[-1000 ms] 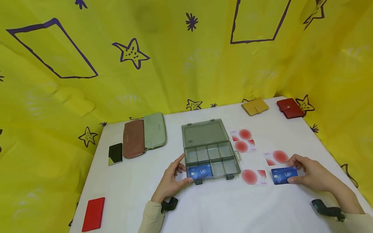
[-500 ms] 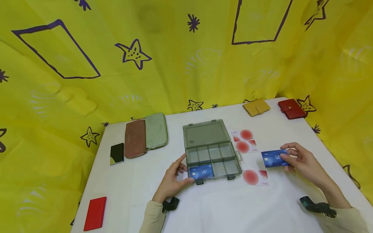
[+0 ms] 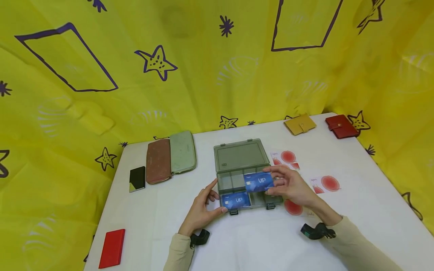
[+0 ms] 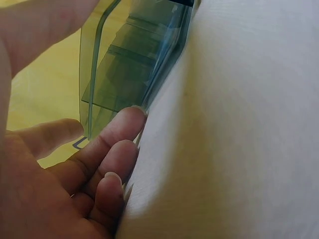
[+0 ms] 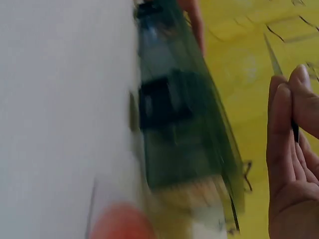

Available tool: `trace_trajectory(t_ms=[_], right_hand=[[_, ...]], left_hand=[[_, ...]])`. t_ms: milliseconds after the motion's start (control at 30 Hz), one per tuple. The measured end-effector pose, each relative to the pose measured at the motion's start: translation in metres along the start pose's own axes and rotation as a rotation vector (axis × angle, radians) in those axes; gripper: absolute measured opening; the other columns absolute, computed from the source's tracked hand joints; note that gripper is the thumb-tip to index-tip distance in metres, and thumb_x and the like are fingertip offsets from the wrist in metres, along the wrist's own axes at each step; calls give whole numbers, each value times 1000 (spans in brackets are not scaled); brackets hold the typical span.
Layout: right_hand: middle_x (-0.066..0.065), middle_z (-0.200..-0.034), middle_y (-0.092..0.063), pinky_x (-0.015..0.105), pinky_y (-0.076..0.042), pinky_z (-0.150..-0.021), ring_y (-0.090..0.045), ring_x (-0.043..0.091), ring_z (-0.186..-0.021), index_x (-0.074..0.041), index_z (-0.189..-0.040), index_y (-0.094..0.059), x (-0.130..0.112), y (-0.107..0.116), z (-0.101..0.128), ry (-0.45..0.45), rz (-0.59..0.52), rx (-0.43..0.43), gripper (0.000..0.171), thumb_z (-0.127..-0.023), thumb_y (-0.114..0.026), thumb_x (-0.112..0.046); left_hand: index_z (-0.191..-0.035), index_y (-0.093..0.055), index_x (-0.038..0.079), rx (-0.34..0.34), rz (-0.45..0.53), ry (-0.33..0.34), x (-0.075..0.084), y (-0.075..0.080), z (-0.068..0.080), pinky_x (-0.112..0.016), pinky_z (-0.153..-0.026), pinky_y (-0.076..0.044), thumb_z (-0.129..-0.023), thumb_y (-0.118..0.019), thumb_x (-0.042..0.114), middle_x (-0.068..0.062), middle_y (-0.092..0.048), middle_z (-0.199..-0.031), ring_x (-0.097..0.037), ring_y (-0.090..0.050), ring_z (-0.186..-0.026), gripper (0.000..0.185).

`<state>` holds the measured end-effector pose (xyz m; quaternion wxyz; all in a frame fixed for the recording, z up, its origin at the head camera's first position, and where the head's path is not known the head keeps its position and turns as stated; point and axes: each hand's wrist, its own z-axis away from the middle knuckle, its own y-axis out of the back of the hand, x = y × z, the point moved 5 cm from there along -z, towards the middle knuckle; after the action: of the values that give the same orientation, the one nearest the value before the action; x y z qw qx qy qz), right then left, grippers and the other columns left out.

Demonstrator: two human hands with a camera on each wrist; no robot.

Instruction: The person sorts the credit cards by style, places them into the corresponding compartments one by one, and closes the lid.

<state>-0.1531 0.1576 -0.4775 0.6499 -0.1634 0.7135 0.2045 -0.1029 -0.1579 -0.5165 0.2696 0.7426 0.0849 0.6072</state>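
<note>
In the head view, a translucent grey-green compartment box (image 3: 223,183) lies with its lid (image 3: 241,154) folded back. One blue VIP card (image 3: 234,200) sits in its front left compartment. My left hand (image 3: 200,211) rests at the box's left side, thumb at the front corner and index finger along the edge; the left wrist view shows other fingertips against the table. My right hand (image 3: 292,186) pinches a second blue VIP card (image 3: 257,182) over the box's right part, covering some compartments. The right wrist view shows that card (image 5: 272,56) edge-on between thumb and fingers.
Several white-and-red cards, one of them a flat card (image 3: 325,184), lie right of the box. Yellow (image 3: 300,124) and red (image 3: 341,126) card wallets are at the back right. Brown (image 3: 158,161) and green (image 3: 183,152) pouches, a black case (image 3: 137,179) and a red booklet (image 3: 112,248) lie left.
My right hand has lifted the second VIP card off the table at the right and carried it left over the box. My left hand has stayed at the box's side.
</note>
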Motion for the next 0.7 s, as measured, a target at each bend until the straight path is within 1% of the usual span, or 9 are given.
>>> trace_trajectory(t_ms=[100, 167, 233, 300, 367, 433, 500, 600, 700], right_hand=[[3, -96, -63, 18, -57, -73, -64, 9, -80, 2, -137, -62, -2, -24, -10, 26, 124, 0, 63, -81, -90, 1], [1, -91, -63, 20, -52, -67, -60, 10, -76, -4, -132, -67, -4, -37, -16, 72, 244, -2, 64, -74, -95, -5], [-2, -90, -66, 22, -50, -66, -59, 12, -76, -7, -127, -70, -5, -50, -20, 133, 355, -16, 66, -69, -100, -11], [-5, -91, -68, 23, -50, -68, -59, 12, -77, -9, -124, -72, -5, -61, -23, 201, 463, -29, 67, -64, -102, -17], [-7, -93, -67, 24, -47, -71, -56, 11, -77, -11, -121, -73, -4, -68, -25, 250, 537, -39, 67, -63, -104, -21], [-8, -94, -65, 24, -46, -73, -54, 9, -77, -13, -121, -73, -4, -72, -26, 267, 581, -42, 67, -62, -104, -24], [-8, -94, -64, 24, -45, -73, -51, 7, -76, -14, -120, -73, -4, -74, -27, 266, 607, -40, 67, -63, -104, -27], [-8, -94, -63, 24, -44, -73, -51, 7, -76, -15, -121, -73, -5, -73, -26, 237, 622, -33, 66, -64, -103, -30], [-7, -95, -62, 25, -44, -73, -51, 9, -78, -15, -121, -73, -6, -70, -25, 200, 636, -25, 64, -66, -103, -29]], left_hand=[[-165, -40, 14, 0, -2, 3, 0, 0, 0, -29, -86, -40, -87, -90, 24, -2, -66, -109, -21, -55, -97, 94], [-165, -40, 14, -1, -2, 4, 1, 0, 0, -29, -86, -40, -86, -90, 25, -2, -66, -109, -21, -55, -98, 94], [-165, -40, 14, -2, -6, 5, 1, 1, 0, -29, -86, -40, -86, -90, 25, -2, -67, -109, -20, -56, -98, 94], [-165, -40, 14, -3, -9, 5, 1, 1, 1, -29, -86, -40, -86, -90, 25, -2, -67, -109, -20, -56, -98, 95], [-165, -39, 14, -5, -10, 7, 1, 2, 1, -29, -86, -41, -86, -90, 24, -2, -67, -110, -20, -56, -99, 95], [-165, -39, 14, -7, -14, 8, 1, 2, 1, -29, -87, -41, -86, -90, 24, -3, -67, -110, -20, -56, -99, 94], [-166, -39, 15, -12, -10, 15, 1, 2, 0, -30, -88, -41, -87, -89, 24, -2, -67, -111, -19, -56, -100, 94], [-166, -38, 16, -20, -10, 25, 0, 2, 0, -30, -89, -42, -87, -89, 25, -2, -67, -112, -18, -56, -100, 95], [-167, -37, 16, -27, -13, 23, 1, 2, 0, -30, -88, -42, -88, -89, 26, -2, -67, -112, -17, -55, -100, 95]])
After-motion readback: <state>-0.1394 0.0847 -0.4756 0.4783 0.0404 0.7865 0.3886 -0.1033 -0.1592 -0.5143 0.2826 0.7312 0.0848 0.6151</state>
